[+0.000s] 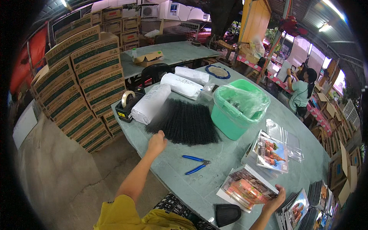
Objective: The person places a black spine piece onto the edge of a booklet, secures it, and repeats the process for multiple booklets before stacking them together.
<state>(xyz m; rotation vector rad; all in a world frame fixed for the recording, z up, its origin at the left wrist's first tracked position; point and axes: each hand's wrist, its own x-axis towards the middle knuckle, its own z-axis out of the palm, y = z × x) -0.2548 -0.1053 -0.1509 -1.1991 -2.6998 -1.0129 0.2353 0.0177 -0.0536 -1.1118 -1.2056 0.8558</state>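
Note:
My left hand (157, 143) is closed at the near left edge of a spread of black spiral binding coils (186, 122); what its fingers pinch, if anything, is too small to make out. Under my right hand (276, 198) lies a loose-leaf booklet with a red and orange picture (247, 189), gripped by its right edge. Blue-handled cutters (196, 169) rest between the two hands, jaws toward the right. Beyond the booklet sits a stack of picture-covered notebooks (271, 153). A rounded black object (227, 214) lies at the table's near edge.
A green tub (229, 124) lined with clear plastic stands behind the coils. White wrapped rolls (151, 104) and a tape dispenser (124, 109) are at the left. More notebooks (297, 209) fill the lower right. Stacked cartons (82, 84) rise beside the table; another person (301, 92) sits farther off.

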